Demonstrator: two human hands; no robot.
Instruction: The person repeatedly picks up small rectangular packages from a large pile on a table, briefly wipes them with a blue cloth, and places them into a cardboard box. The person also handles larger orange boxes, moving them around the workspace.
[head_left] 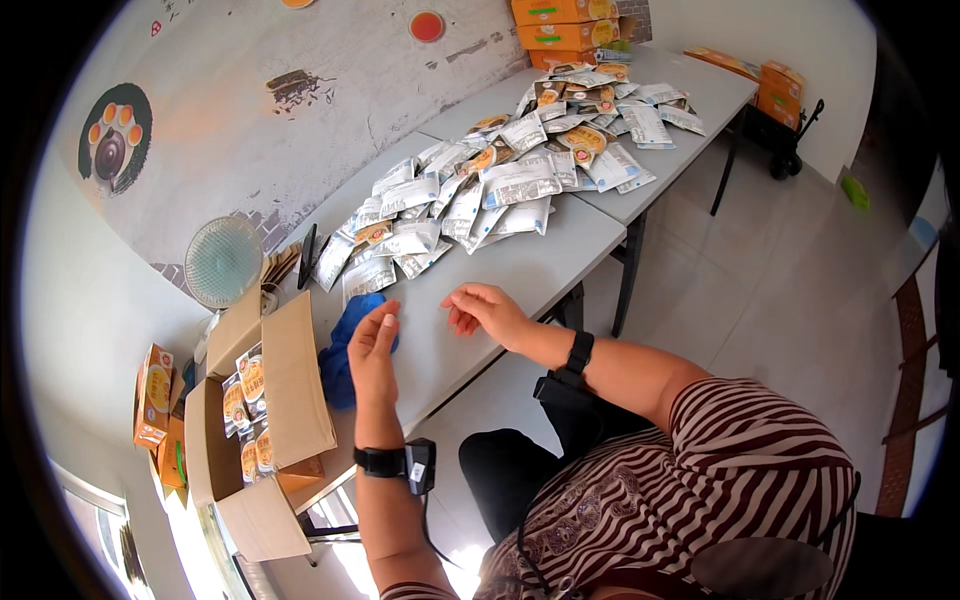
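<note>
My left hand (374,350) is raised over the table's near edge, beside a crumpled blue cloth (345,340). Its fingers point up, loosely extended, and nothing shows in them. To its right, my right hand (486,312) hovers above the grey table (440,318), fingers half bent and a little apart, holding nothing visible. Beyond both hands lies a long heap of flat white and brown food pouches (410,237). An opened cardboard box (302,392) stands left of my left hand, with several pouches (252,385) packed inside.
A round fan (223,262) stands behind the box, and a dark upright device (307,256) sits near the heap. Orange cartons (568,37) are stacked at the far end; other orange cartons (154,395) stand far left. A cart (783,160) rests on the floor, right.
</note>
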